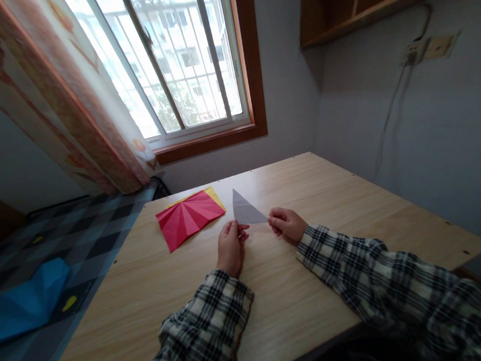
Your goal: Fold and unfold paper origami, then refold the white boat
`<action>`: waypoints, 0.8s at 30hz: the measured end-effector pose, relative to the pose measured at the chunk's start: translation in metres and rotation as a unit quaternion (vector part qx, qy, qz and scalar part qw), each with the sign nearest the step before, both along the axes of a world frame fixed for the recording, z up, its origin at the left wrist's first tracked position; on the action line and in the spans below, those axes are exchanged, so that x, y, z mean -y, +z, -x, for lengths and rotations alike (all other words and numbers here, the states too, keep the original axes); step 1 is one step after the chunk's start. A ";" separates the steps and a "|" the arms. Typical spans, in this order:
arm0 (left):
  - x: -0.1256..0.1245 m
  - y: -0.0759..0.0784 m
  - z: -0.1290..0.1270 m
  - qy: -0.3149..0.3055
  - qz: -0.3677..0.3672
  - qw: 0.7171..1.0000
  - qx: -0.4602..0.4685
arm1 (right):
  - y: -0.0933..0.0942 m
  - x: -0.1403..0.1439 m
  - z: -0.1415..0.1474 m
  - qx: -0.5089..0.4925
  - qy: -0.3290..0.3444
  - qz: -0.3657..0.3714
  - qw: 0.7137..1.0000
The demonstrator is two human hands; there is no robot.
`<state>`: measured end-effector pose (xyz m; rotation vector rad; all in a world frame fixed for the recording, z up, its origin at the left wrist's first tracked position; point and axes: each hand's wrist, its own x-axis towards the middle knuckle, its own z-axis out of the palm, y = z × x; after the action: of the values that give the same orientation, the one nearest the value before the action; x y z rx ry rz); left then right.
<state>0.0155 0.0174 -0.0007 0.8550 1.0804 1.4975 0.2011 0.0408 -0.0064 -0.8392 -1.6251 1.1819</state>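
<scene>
A folded grey paper triangle [246, 210] is held up between my two hands, over the middle of the wooden table [309, 197]. My left hand [231, 243] pinches its lower left corner. At its lower right corner, the fingertips of my right hand [287, 223] are closed on the paper. The triangle's pointed tip faces away from me, toward the window. To the left of it lies a red sheet of paper [190, 218] with fan-like creases, partly covering a yellow sheet [213, 195].
A blue folded paper [32, 300] lies on the checked bed cover [4, 274] to the left. Beyond the table are a window [179, 62] and a patterned curtain [60, 95]. A wooden shelf [377, 11] hangs at upper right, with a wall socket [439, 47] below.
</scene>
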 end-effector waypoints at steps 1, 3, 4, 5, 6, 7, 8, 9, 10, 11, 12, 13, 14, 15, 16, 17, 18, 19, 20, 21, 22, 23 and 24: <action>0.000 0.000 0.000 -0.002 0.001 1.000 0.000 | 0.000 0.000 0.000 -0.004 0.006 0.003 1.000; 0.000 0.000 0.000 -0.004 0.002 1.000 -0.001 | 0.001 0.000 0.000 -0.011 0.014 0.007 1.000; 0.000 -0.001 0.000 -0.004 0.002 1.000 -0.001 | 0.001 -0.001 -0.001 -0.015 0.016 0.008 1.000; -0.001 -0.001 0.001 -0.005 0.001 1.000 -0.002 | 0.001 -0.001 -0.001 -0.019 0.018 0.010 1.000; -0.001 -0.002 0.001 -0.007 0.000 1.000 -0.004 | 0.001 -0.001 -0.001 -0.021 0.019 0.012 1.000; -0.001 -0.002 0.001 -0.009 -0.001 1.000 -0.007 | 0.001 -0.001 -0.001 -0.023 0.019 0.015 0.999; 0.000 -0.002 0.001 -0.014 -0.003 1.000 -0.013 | 0.000 -0.002 -0.001 -0.024 0.019 0.019 0.999; 0.000 -0.002 0.000 -0.021 -0.006 0.999 -0.023 | 0.000 -0.002 -0.001 -0.025 0.018 0.023 0.999; 0.001 -0.001 0.000 -0.028 -0.010 0.999 -0.037 | 0.000 -0.003 -0.001 -0.024 0.018 0.027 0.999; 0.002 0.000 -0.001 -0.037 -0.014 0.998 -0.054 | -0.001 -0.003 -0.001 -0.022 0.018 0.029 0.999; 0.003 0.001 -0.001 -0.045 -0.020 0.996 -0.072 | -0.001 -0.003 -0.001 -0.020 0.018 0.031 0.999; 0.004 0.003 -0.002 -0.053 -0.026 0.994 -0.090 | -0.001 -0.003 -0.001 -0.018 0.019 0.031 0.999; 0.005 0.004 -0.003 -0.058 -0.031 0.992 -0.105 | 0.000 -0.003 -0.001 -0.016 0.019 0.029 0.999; 0.006 0.006 -0.004 -0.062 -0.035 0.990 -0.119 | 0.000 -0.003 -0.001 -0.016 0.018 0.027 0.999; 0.007 0.008 -0.004 -0.065 -0.038 0.988 -0.131 | 0.000 -0.003 -0.001 -0.016 0.017 0.025 0.999; 0.008 0.009 -0.005 -0.067 -0.040 0.987 -0.142 | 0.001 -0.003 -0.001 -0.016 0.017 0.024 0.999; 0.009 0.011 -0.005 -0.068 -0.042 0.986 -0.149 | 0.001 -0.002 -0.001 -0.016 0.018 0.023 0.999; 0.009 0.012 -0.005 -0.070 -0.043 0.985 -0.153 | 0.001 -0.002 -0.001 -0.017 0.020 0.024 0.999; 0.009 0.012 -0.005 -0.071 -0.044 0.985 -0.154 | 0.000 -0.002 -0.001 -0.017 0.023 0.026 0.999; 0.010 0.013 -0.005 -0.074 -0.044 0.985 -0.151 | 0.000 -0.003 -0.001 -0.016 0.025 0.029 0.999; 0.010 0.013 -0.005 -0.075 -0.044 0.985 -0.146 | 0.000 -0.003 -0.001 -0.016 0.027 0.030 0.999; 0.010 0.013 -0.005 -0.077 -0.042 0.986 -0.141 | 0.000 -0.003 -0.001 -0.014 0.028 0.031 0.999; 0.010 0.013 -0.005 -0.078 -0.040 0.987 -0.137 | -0.001 -0.003 -0.001 -0.012 0.028 0.030 0.999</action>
<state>0.0208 0.0075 0.0119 1.2010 1.1278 1.3267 0.2020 0.0441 -0.0072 -0.8194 -1.6091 1.2815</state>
